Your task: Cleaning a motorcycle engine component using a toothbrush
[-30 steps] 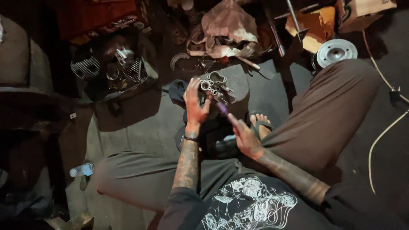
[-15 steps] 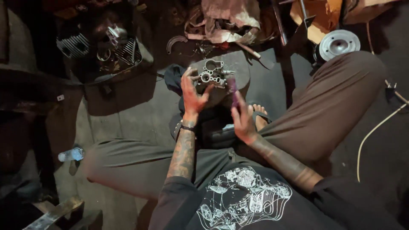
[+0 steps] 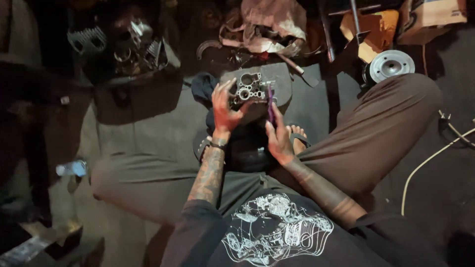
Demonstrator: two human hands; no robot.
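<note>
Head view, the only one: carburetor body [image 3: 249,89], a grey cast-metal block, sits in front of me above my crossed legs, over a flat grey slab [image 3: 283,84] on the floor. Its open face is turned up toward me, showing several round bores and one squarish opening. Its long axis runs roughly away from me, tilted a little to the right. The metal looks dull and rough, with bright rims around the holes.

My left hand [image 3: 225,111] holds the block from its left side; my fingers [image 3: 220,91] are spread and curled round the edge, thumb against the near side. My right hand [image 3: 278,141] grips a slim purple tool [image 3: 270,104], my fingers pinching it so that it stands nearly upright, its top touching the block's right edge. I cannot tell what kind of tip it has.

A dark cloth [image 3: 203,86] lies crumpled just left of the block. Beyond the slab is a heap of pinkish rag [image 3: 272,24], soft and wrinkled. At upper right a shiny round metal disc [image 3: 391,64] rests near my right knee, beside cardboard boxes [image 3: 430,17]. At upper left, finned metal parts [image 3: 89,39] lie in a dark tray. A clear plastic bottle [image 3: 71,168] lies on the floor at left, well apart from my hands. A pale cable [image 3: 425,163] curves across the floor at right.
</note>
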